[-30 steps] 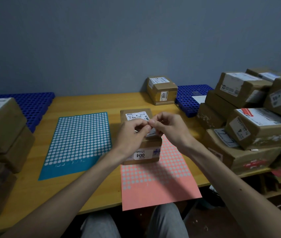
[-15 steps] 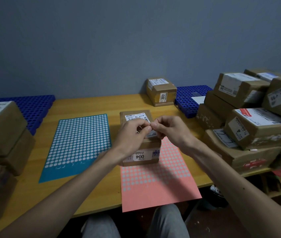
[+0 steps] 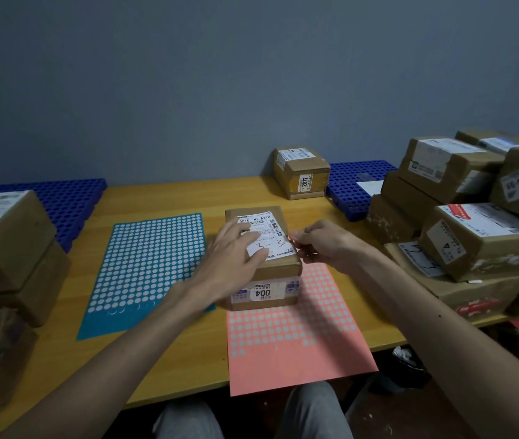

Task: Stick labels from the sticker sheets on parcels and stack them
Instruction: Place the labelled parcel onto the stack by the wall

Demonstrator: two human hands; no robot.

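Observation:
A brown parcel (image 3: 278, 270) with a white shipping label and a "004" tag lies mid-table, its near end over the pink sticker sheet (image 3: 299, 331). A blue sticker sheet (image 3: 150, 264) lies flat to its left. My left hand (image 3: 236, 253) rests on the parcel's top with straight fingers, covering the label's left part. My right hand (image 3: 323, 245) is at the parcel's right top edge, fingers curled, thumb and forefinger pinching what looks like a small pink sticker (image 3: 290, 238) against the label's corner.
Several taped parcels are piled at the right (image 3: 480, 236) and stacked at the left (image 3: 8, 245). One lone parcel (image 3: 302, 172) stands at the back by the wall. Blue plastic grid pallets lie at back left (image 3: 61, 201) and back right (image 3: 350, 185). The wooden table (image 3: 182, 198) ends just before my knees.
The two hands, pinched together above the parcel before, have parted. My left hand now lies flat on the parcel top; my right hand has moved to its right edge.

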